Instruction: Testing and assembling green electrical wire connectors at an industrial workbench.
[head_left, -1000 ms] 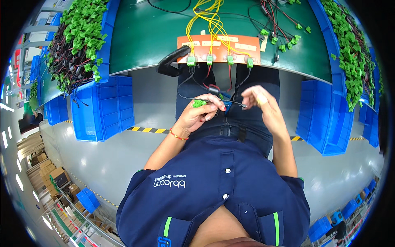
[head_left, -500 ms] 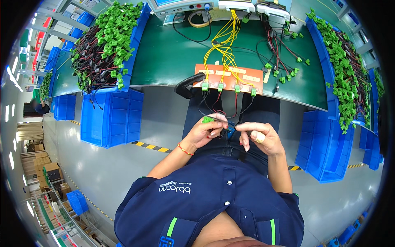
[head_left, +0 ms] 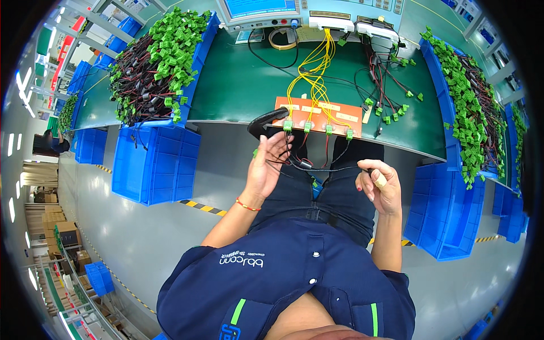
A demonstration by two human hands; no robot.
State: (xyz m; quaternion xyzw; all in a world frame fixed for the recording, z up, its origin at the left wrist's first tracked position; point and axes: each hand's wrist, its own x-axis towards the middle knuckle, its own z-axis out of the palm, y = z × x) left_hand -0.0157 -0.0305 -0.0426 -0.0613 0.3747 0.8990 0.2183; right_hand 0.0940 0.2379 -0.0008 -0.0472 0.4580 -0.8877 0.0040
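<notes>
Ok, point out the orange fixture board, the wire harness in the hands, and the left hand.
orange fixture board (head_left: 331, 115), head view, on its bare orange top.
wire harness (head_left: 320, 168), head view, on the black wires stretched between the hands.
left hand (head_left: 266, 170), head view, on the palm.
</notes>
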